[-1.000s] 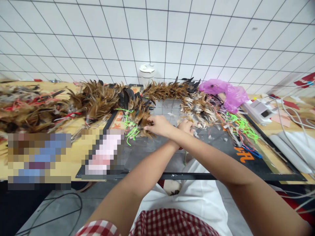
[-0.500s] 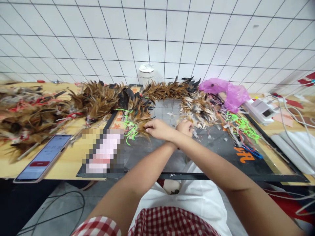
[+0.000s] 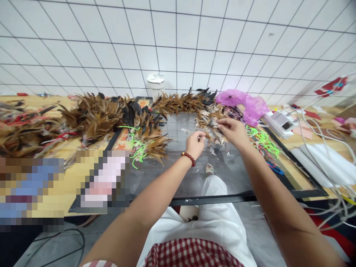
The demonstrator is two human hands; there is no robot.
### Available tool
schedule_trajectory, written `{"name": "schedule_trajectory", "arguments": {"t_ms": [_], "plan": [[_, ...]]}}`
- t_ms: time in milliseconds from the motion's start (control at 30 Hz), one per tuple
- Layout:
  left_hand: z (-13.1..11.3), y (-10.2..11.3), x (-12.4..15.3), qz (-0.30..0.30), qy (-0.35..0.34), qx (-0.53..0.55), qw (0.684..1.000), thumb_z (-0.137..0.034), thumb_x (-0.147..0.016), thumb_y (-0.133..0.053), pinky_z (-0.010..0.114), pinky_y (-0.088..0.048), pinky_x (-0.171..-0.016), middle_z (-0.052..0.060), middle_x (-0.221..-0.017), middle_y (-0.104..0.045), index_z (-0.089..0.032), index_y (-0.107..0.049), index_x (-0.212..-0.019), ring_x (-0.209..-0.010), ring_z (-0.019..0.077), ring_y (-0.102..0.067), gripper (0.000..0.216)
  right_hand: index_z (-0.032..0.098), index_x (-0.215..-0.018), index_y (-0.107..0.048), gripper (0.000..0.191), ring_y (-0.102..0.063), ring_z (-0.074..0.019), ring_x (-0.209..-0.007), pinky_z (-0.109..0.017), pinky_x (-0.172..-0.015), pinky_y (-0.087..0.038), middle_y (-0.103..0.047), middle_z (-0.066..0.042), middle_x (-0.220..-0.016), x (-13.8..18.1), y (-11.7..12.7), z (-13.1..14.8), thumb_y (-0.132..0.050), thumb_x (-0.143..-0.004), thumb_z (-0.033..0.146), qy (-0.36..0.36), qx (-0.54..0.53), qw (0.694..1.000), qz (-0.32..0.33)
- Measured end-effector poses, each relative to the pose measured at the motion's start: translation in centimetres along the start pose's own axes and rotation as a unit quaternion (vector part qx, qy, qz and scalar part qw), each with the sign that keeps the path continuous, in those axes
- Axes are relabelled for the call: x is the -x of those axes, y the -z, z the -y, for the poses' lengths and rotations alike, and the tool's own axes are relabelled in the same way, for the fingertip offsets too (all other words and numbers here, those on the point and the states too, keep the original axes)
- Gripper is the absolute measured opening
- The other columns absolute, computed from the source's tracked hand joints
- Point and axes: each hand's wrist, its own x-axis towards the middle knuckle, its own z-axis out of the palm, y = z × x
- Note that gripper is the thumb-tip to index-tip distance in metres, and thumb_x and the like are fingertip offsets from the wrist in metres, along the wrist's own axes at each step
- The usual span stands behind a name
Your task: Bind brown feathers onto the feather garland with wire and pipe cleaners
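The rear wall [image 3: 189,29] is faced with white rectangular tiles set in a grid of thin dark joints. A small grey mark [image 3: 271,34] is located on the upper right tiling. A light wood-grain bench [image 3: 70,181] extends along the base of the wall across the full width of view. A black-framed dark panel [image 3: 164,178] lies flat on the bench; its glossy face mirrors the tile grid. The floor [image 3: 96,222] below is grey. Illumination is bright and diffuse.
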Motion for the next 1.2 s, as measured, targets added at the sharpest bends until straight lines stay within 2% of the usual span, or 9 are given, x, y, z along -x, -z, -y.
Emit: {"name": "schedule_trajectory", "arguments": {"t_ms": [100, 233, 400, 500, 600, 667, 800, 967, 1200], "plan": [[0.1, 0.2, -0.4, -0.042, 0.063, 0.059, 0.995, -0.012, -0.078, -0.056, 0.021, -0.045, -0.057, 0.002, -0.073, -0.063, -0.015, -0.066, -0.087, -0.057, 0.0093, -0.054, 0.014, 0.016, -0.087, -0.075, 0.024, -0.06, -0.0168, -0.066, -0.029, -0.066, -0.044, -0.07, -0.005, -0.073, 1.0, 2.2, -2.4, -0.062, -0.075, 0.031, -0.042, 0.116, 0.992, 0.023], [0.2, 0.3, -0.8, -0.077, 0.09, 0.118, 0.986, -0.015, -0.078, -0.057, 0.019, -0.042, -0.051, 0.001, -0.074, -0.061, -0.015, -0.064, -0.087, -0.055, 0.0075, -0.054, 0.012, 0.019, -0.075, -0.073, 0.029, -0.056, -0.0142, -0.058, -0.025, -0.055, -0.036, -0.066, -0.002, -0.063, 2.9, 1.2, -1.7, -0.065, -0.073, 0.046, -0.041, 0.146, 0.969, 0.195], [-0.5, 0.5, -0.6, -0.093, 0.063, 0.149, 0.982, -0.011, -0.076, -0.057, 0.018, -0.041, -0.05, 0.001, -0.085, -0.063, -0.016, -0.062, -0.093, -0.056, 0.0059, -0.054, 0.018, 0.019, -0.06, -0.065, 0.007, -0.051, -0.0115, -0.055, -0.024, -0.055, -0.033, -0.062, 0.001, -0.058, 3.1, -1.3, -0.2, -0.066, -0.066, 0.023, 0.02, 0.153, 0.948, 0.277], [-0.8, 0.5, -0.4, -0.083, 0.053, 0.161, 0.982, -0.01, -0.077, -0.057, 0.017, -0.042, -0.05, 0.001, -0.087, -0.062, -0.016, -0.061, -0.094, -0.056, 0.0051, -0.053, 0.019, 0.019, -0.063, -0.059, 0.01, -0.05, -0.0101, -0.053, -0.023, -0.053, -0.035, -0.062, 0.001, -0.059, 2.2, -2.0, -0.7, -0.064, -0.067, 0.026, -0.078, -0.084, 0.973, 0.202], [-0.8, 0.3, -0.3, -0.06, 0.07, 0.165, 0.982, -0.013, -0.078, -0.059, 0.017, -0.042, -0.05, 0.0, -0.077, -0.061, -0.015, -0.062, -0.091, -0.054, 0.0058, -0.053, 0.013, 0.019, -0.068, -0.054, 0.022, -0.053, -0.0089, -0.054, -0.02, -0.05, -0.038, -0.064, 0.001, -0.064, 1.6, -2.5, -1.2, -0.07, -0.066, 0.034, -0.193, -0.335, 0.917, 0.098], [-0.8, 0.2, -0.3, -0.045, 0.086, 0.17, 0.981, -0.015, -0.076, -0.062, 0.019, -0.044, -0.051, 0.0, -0.073, -0.062, -0.014, -0.063, -0.089, -0.055, 0.0068, -0.054, 0.012, 0.018, -0.07, -0.054, 0.026, -0.058, -0.0089, -0.058, -0.019, -0.052, -0.041, -0.065, 0.0, -0.067, 1.6, -3.0, -1.3, -0.075, -0.063, 0.033, -0.223, -0.421, 0.876, 0.076], [-1.0, 0.1, -0.1, -0.011, 0.107, 0.209, 0.972, -0.016, -0.069, -0.072, 0.021, -0.046, -0.052, 0.001, -0.072, -0.065, -0.014, -0.066, -0.086, -0.055, 0.0077, -0.056, 0.018, 0.018, -0.074, -0.057, 0.028, -0.061, -0.0094, -0.063, -0.02, -0.057, -0.045, -0.066, 0.0, -0.068, 2.3, -4.3, -1.1, -0.079, -0.062, 0.032, -0.221, -0.478, 0.847, 0.071], [-1.6, 0.3, -0.1, -0.047, 0.133, 0.259, 0.956, -0.022, -0.066, -0.076, 0.019, -0.039, -0.048, -0.002, -0.056, -0.06, -0.012, -0.068, -0.073, -0.048, 0.0051, -0.049, 0.014, 0.019, -0.069, -0.057, 0.029, -0.05, -0.0074, -0.051, -0.022, -0.052, -0.038, -0.058, 0.005, -0.057, 3.2, -5.5, -0.6, -0.08, -0.059, 0.034, -0.185, -0.454, 0.869, 0.07], [-2.4, 0.6, 0.0, -0.003, 0.225, 0.422, 0.878, -0.01, -0.065, -0.075, 0.017, -0.043, -0.053, -0.001, -0.064, -0.062, -0.011, -0.063, -0.081, -0.053, 0.0048, -0.056, 0.02, 0.02, -0.075, -0.063, 0.03, -0.046, -0.0077, -0.053, -0.024, -0.055, -0.038, -0.055, 0.006, -0.061, 2.9, -6.7, 0.0, -0.081, -0.054, 0.032, -0.143, -0.464, 0.874, -0.024]]}}
